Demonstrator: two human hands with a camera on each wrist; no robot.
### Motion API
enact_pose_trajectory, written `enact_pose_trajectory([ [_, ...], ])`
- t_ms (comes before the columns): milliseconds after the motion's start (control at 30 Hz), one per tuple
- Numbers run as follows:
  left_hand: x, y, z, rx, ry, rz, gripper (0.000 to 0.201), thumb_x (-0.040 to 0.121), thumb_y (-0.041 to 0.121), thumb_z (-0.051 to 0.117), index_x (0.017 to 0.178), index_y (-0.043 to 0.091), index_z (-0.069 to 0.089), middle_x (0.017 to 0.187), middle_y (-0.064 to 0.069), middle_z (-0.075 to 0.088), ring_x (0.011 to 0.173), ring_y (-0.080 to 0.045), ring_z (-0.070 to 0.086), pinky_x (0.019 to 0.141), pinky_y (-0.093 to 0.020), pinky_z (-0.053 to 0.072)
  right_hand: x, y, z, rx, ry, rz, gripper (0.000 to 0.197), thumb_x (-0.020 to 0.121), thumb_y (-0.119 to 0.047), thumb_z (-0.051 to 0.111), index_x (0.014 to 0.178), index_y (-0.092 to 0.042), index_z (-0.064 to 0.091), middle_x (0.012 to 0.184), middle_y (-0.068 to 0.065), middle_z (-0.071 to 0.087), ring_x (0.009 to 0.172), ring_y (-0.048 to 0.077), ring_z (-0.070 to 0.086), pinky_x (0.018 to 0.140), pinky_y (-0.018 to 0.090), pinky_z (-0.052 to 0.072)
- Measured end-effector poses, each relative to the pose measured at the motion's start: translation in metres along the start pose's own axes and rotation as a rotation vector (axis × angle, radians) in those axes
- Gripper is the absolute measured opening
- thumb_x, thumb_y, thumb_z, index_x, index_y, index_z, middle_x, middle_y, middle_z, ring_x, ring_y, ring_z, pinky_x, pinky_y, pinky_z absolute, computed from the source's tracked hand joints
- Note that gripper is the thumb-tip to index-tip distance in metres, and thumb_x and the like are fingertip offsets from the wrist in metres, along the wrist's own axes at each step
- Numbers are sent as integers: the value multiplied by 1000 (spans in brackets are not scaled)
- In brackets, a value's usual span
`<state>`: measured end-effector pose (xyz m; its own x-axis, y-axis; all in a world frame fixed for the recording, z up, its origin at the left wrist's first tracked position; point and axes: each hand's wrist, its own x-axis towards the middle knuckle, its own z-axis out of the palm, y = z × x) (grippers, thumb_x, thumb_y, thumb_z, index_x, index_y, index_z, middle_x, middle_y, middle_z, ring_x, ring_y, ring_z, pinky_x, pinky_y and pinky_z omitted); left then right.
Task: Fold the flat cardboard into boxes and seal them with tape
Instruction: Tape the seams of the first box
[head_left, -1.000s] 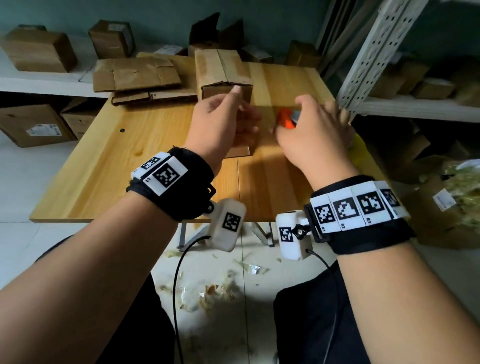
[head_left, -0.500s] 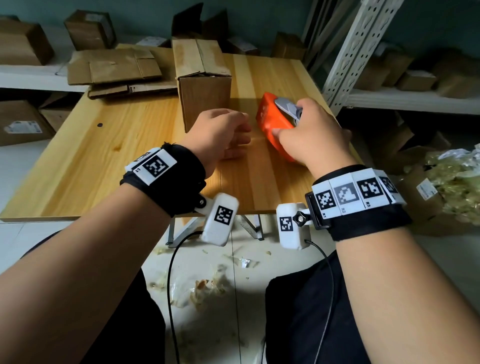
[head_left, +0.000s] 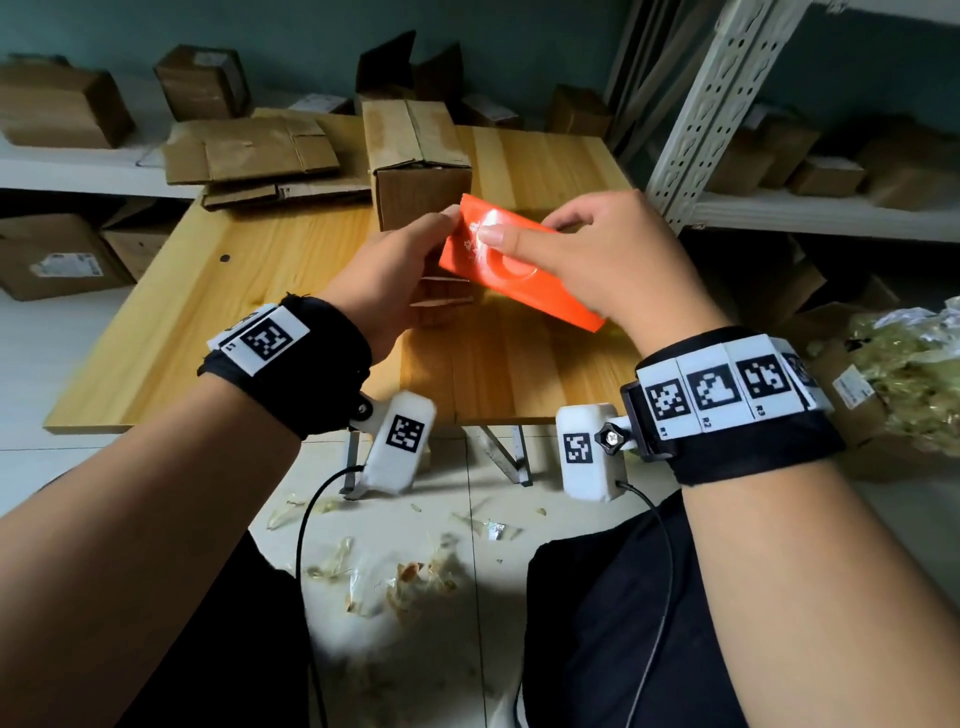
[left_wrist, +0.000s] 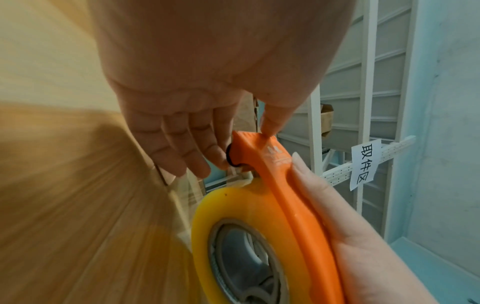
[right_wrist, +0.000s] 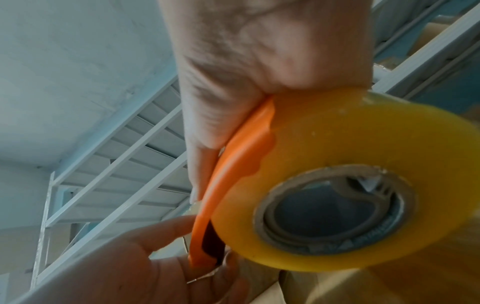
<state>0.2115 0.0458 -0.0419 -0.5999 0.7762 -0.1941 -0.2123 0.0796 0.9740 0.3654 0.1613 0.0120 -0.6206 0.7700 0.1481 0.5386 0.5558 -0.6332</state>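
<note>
An orange tape dispenser (head_left: 519, 270) with a yellow tape roll (left_wrist: 233, 226) is held above the wooden table (head_left: 260, 312). My right hand (head_left: 524, 231) grips it, thumb on its flat side. My left hand (head_left: 447, 223) pinches the dispenser's front end (left_wrist: 257, 148), thumb above and index finger by the black roller. In the right wrist view the tape roll (right_wrist: 337, 185) faces the camera and the left hand's fingers (right_wrist: 166, 251) sit at the dispenser's tip. A folded cardboard box (head_left: 415, 156) stands upright just behind the hands. Flat cardboard sheets (head_left: 254, 156) lie at the table's back left.
A small cardboard piece (head_left: 441, 301) lies on the table below my left hand. White metal shelving (head_left: 696, 130) stands at the right with boxes on it. More boxes (head_left: 57, 109) line the left shelf. Tape scraps (head_left: 395, 577) litter the floor.
My right hand raised the dispenser off the table and turned its flat side up. The left hand, earlier curled by the table, came up and took hold of the dispenser's front end.
</note>
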Motion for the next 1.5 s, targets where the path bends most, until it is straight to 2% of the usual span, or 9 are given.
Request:
enact_pose_trajectory([
  [167,-16,2,-22,9,-20,37,32,105,49,56,107,21,69,91,-1,72,91,-19,72,85,-36,56,-11,-7,1,52,-78,-61,61,73,-83,74,106,-32,75,96,-20,64,84,1,60,62,26,48],
  [367,-29,4,-44,-21,-8,110,19,107,27,57,112,12,67,101,-10,73,93,-21,73,97,-43,59,-21,-18,12,74,-98,-96,63,69,-88,73,103,-34,74,99,-17,69,88,5,67,72,32,60],
  [633,-30,11,-50,-146,-36,87,31,100,49,62,108,20,68,97,-3,75,87,-14,73,79,-28,61,-23,-28,24,292,-185,-58,69,68,-75,84,120,-34,69,109,-11,73,92,11,73,75,36,65],
  [800,-24,9,-64,-198,-37,149,20,106,14,56,95,13,73,93,-9,72,80,-17,69,79,-29,61,-25,-25,29,348,-261,-130,66,74,-55,90,130,-30,67,117,-8,72,96,5,72,81,26,64],
  [967,-24,6,-68,-225,-79,114,22,102,12,60,122,5,66,102,-13,70,83,-18,71,79,-26,59,-22,-18,27,421,-267,-165,56,81,-46,88,130,-26,69,109,-9,76,92,3,75,73,15,59],
  [1067,-25,7,-68,-205,-88,120,35,103,14,60,134,-3,62,110,-17,70,89,-21,72,83,-30,61,-19,-15,26,420,-287,-185,56,81,-46,87,130,-27,68,107,-5,78,94,8,77,82,27,64],
  [1167,-28,9,-64,-181,-50,159,21,102,16,62,115,2,70,108,-17,69,91,-21,68,88,-34,59,-17,-14,28,403,-296,-219,55,83,-47,86,131,-27,68,108,0,78,95,14,77,88,39,65],
  [1300,-28,8,-60,-203,0,203,15,104,12,58,96,11,71,85,-5,74,72,-12,69,76,-31,61,-16,-12,33,406,-288,-263,50,88,-49,82,132,-30,67,112,2,77,100,17,76,93,47,63],
  [1500,-29,4,-61,-186,33,276,16,103,11,60,95,9,74,82,-7,77,72,-18,72,71,-31,63,-17,-13,35,394,-276,-296,51,87,-44,83,131,-25,68,94,-4,76,89,12,76,77,29,62],
])
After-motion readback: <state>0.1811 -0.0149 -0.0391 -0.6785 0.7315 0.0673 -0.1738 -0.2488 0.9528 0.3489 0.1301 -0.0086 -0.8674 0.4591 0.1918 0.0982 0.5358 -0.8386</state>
